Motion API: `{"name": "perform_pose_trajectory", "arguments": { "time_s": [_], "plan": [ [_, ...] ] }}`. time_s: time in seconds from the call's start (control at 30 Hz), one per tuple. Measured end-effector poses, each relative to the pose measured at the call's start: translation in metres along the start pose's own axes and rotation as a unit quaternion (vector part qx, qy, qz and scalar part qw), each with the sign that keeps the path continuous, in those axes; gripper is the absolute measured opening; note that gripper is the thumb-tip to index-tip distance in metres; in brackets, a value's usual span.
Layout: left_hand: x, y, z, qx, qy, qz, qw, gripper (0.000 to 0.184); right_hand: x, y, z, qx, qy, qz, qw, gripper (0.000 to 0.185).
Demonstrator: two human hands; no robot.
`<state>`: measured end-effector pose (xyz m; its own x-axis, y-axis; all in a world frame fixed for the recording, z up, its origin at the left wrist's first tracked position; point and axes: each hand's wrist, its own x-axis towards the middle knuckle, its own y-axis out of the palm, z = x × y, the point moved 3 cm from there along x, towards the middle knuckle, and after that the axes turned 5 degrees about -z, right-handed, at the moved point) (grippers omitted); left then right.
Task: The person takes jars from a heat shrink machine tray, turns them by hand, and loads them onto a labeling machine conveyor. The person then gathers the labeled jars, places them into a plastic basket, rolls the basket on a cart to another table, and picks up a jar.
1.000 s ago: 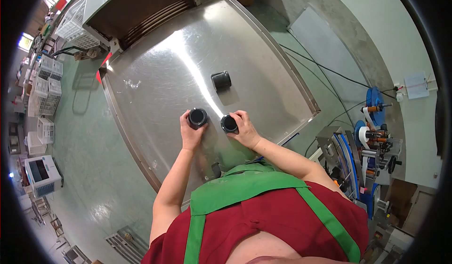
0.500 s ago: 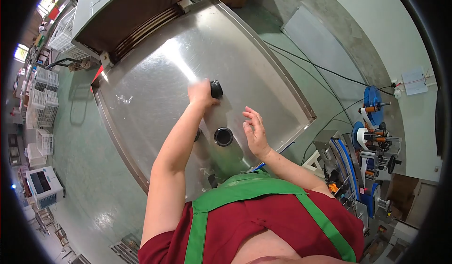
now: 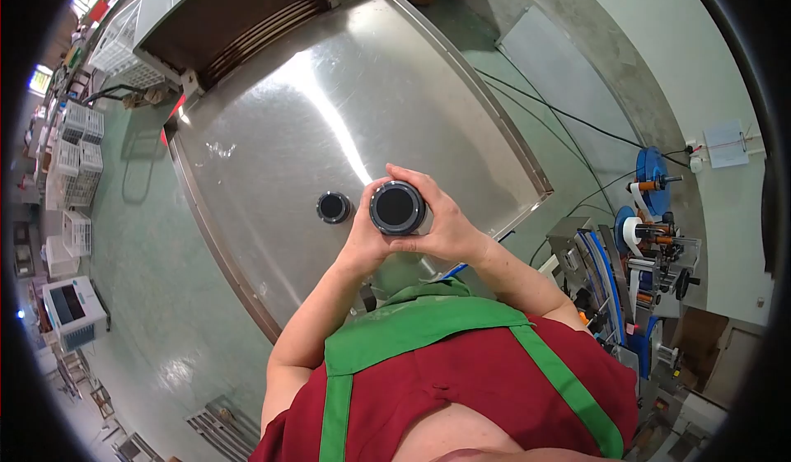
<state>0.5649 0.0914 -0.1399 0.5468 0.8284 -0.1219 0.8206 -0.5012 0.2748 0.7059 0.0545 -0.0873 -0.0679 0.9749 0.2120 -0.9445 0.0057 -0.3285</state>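
Observation:
Between my two hands is a round black-topped container (image 3: 396,208), seen from above with a shiny dark rim. My left hand (image 3: 364,238) wraps its left side. My right hand (image 3: 445,221) curves round the right side, with fingers at the far edge and thumb at the near edge. The container's lower part is hidden. Just left of my left hand, a smaller-looking black-topped container (image 3: 333,207) stands on the metal table (image 3: 264,165).
A raised rim (image 3: 504,124) borders the tabletop. A brown-sided machine opening (image 3: 239,25) stands at the far end. On the right is a machine with blue reels (image 3: 651,182); cables (image 3: 568,116) run nearby. White crates (image 3: 78,165) line the left.
My left hand has come back from farther out on the table, where it gripped a black object. My right hand, open before, has closed round the container beside my left.

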Motion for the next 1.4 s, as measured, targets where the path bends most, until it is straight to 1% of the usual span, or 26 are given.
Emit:
{"name": "perform_pose_trajectory", "arguments": {
  "time_s": [0.07,0.2,0.3,0.5,0.67,0.77,0.87,0.9,0.97,1.0,1.03,1.07,1.1,1.17,1.2,1.23,1.27,1.3,1.33,1.37,1.4],
  "plan": [
    [-0.013,0.002,-0.004,-0.002,0.016,0.008,1.000,0.090,-0.007,0.005,0.005,0.000,0.004,0.000,1.000,0.090],
    [-0.027,0.005,0.001,0.003,-0.003,0.016,1.000,0.089,-0.021,0.011,0.009,0.017,0.029,-0.010,0.999,0.086],
    [-0.031,0.006,0.003,0.019,0.004,0.032,0.999,0.087,-0.030,0.010,0.010,0.040,0.079,-0.010,0.996,0.085],
    [-0.034,0.010,0.005,0.038,0.006,0.033,0.999,0.085,-0.038,0.009,0.011,0.042,0.068,-0.018,0.997,0.085],
    [-0.032,0.013,0.003,0.061,0.016,0.034,0.997,0.085,-0.041,0.007,0.012,0.044,0.086,-0.021,0.995,0.085],
    [-0.031,0.018,0.000,0.052,0.007,0.039,0.998,0.086,-0.043,0.004,0.013,0.047,0.077,-0.038,0.995,0.084],
    [-0.032,0.025,0.003,0.016,-0.024,0.045,0.999,0.087,-0.050,-0.001,0.015,0.034,0.079,-0.048,0.995,0.082],
    [-0.033,0.027,0.005,0.032,-0.021,0.054,0.998,0.088,-0.055,-0.003,0.016,0.026,0.084,-0.052,0.995,0.081],
    [-0.033,0.035,0.007,0.061,-0.012,0.083,0.995,0.090,-0.067,-0.008,0.020,0.007,0.097,-0.081,0.992,0.079],
    [-0.033,0.044,0.007,0.051,0.019,0.098,0.994,0.097,-0.075,-0.012,0.022,-0.007,0.106,-0.104,0.989,0.078],
    [-0.037,0.055,-0.003,0.063,0.000,0.110,0.992,0.105,-0.085,-0.017,0.021,-0.009,0.141,-0.134,0.981,0.075],
    [-0.039,0.063,0.003,0.032,-0.012,0.124,0.992,0.106,-0.097,-0.021,0.024,-0.004,0.154,-0.169,0.974,0.072],
    [-0.040,0.071,0.011,0.000,-0.026,0.141,0.990,0.108,-0.112,-0.030,0.028,-0.001,0.165,-0.206,0.964,0.071],
    [-0.047,0.082,0.000,-0.018,-0.060,0.146,0.987,0.103,-0.157,-0.055,0.013,0.055,0.235,-0.318,0.917,0.070],
    [-0.047,0.080,0.004,0.011,-0.049,0.149,0.988,0.099,-0.174,-0.065,0.009,0.093,0.257,-0.362,0.891,0.069],
    [-0.046,0.073,0.007,0.043,-0.034,0.142,0.988,0.094,-0.195,-0.091,0.016,0.104,0.264,-0.415,0.865,0.070],
    [-0.045,0.063,0.012,0.042,-0.052,0.124,0.990,0.089,-0.225,-0.119,0.006,0.067,0.279,-0.496,0.819,0.070],
    [-0.045,0.054,0.015,0.043,-0.070,0.101,0.992,0.085,-0.256,-0.153,-0.001,0.055,0.261,-0.560,0.785,0.071],
    [-0.048,0.048,0.013,0.058,-0.057,0.067,0.994,0.072,-0.285,-0.188,-0.001,0.076,0.255,-0.611,0.745,0.073],
    [-0.051,0.039,0.015,0.071,-0.065,0.033,0.995,0.068,-0.318,-0.225,-0.017,0.043,0.222,-0.680,0.697,0.070],
    [-0.052,0.026,0.019,0.082,-0.074,-0.002,0.994,0.065,-0.358,-0.261,-0.039,-0.035,0.221,-0.719,0.658,0.066]
  ]
}}
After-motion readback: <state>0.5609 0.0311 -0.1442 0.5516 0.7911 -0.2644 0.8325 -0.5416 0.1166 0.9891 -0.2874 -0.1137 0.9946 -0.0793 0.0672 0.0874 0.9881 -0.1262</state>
